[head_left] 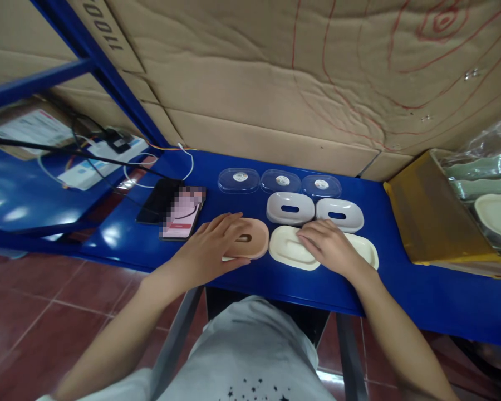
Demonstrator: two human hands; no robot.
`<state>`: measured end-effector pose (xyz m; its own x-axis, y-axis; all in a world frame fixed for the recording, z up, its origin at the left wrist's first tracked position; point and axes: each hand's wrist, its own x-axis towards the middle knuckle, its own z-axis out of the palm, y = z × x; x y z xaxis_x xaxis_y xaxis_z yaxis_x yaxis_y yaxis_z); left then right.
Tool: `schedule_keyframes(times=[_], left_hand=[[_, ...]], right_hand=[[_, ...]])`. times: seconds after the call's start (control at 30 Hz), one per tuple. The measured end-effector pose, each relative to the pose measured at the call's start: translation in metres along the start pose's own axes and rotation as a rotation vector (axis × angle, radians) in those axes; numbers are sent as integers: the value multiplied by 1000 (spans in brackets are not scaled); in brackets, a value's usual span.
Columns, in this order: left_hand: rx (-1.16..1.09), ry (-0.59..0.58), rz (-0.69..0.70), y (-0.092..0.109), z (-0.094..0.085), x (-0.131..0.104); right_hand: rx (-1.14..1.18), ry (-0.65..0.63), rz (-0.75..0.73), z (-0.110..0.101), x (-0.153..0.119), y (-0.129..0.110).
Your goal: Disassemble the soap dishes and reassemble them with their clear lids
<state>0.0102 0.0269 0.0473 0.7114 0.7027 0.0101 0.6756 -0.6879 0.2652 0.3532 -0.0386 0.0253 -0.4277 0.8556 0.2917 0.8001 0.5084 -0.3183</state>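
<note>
Peach dish (259, 236) gripped in left fingers (226, 224) seemed best kept level; right fingers (314, 231) touched a cream tray (287, 250), grip unclear.

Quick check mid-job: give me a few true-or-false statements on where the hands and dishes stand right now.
1. The left hand is on the peach dish. True.
2. The right hand is on the phone. False: it is over the cream trays, and the phone lies left of the peach dish.
3. Three clear lids lie in a row. True.
4. The white dishes are stacked together. False: they sit side by side.
5. Each white dish shows a slot. True.
</note>
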Motion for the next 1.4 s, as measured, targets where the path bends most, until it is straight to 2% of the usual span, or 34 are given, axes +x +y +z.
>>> schedule_keyframes(times=[0.13, 0.27, 0.47, 0.7, 0.83, 0.93, 1.03, 1.1, 1.17, 1.27, 1.3, 1.37, 1.4], left_hand=[[-2, 8, 4, -4, 5, -3], [-31, -12, 8, -7, 17, -3], [62, 67, 0, -2, 33, -7], [191, 85, 32, 2, 31, -9], [218, 113, 22, 6, 36, -8], [230, 126, 79, 8, 39, -10], [186, 106, 139, 6, 33, -5], [139, 106, 147, 1, 23, 8], [112, 132, 112, -6, 10, 32], [127, 178, -104, -20, -9, 83], [137, 162, -206, -25, -13, 101], [127, 35, -377, -37, -20, 133], [110, -13, -402, -43, -23, 147]], right_hand=[[3, -20, -2, 1, 0, 1], [-1, -12, 10, 1, -1, 2], [-5, -2, 10, 0, 0, 1], [-15, 25, -14, 1, 0, 2], [-18, 32, -21, 1, 0, 2], [-14, 31, -23, 1, 0, 1], [-11, 29, -26, 2, -1, 1], [-10, 30, -25, 3, -1, 1], [-8, 26, -19, 4, -1, 2], [-13, 21, -14, 4, -1, 3], [-18, 24, -15, 4, -1, 3], [-29, 30, -19, 3, -1, 3], [-34, 33, -20, 3, -2, 3]])
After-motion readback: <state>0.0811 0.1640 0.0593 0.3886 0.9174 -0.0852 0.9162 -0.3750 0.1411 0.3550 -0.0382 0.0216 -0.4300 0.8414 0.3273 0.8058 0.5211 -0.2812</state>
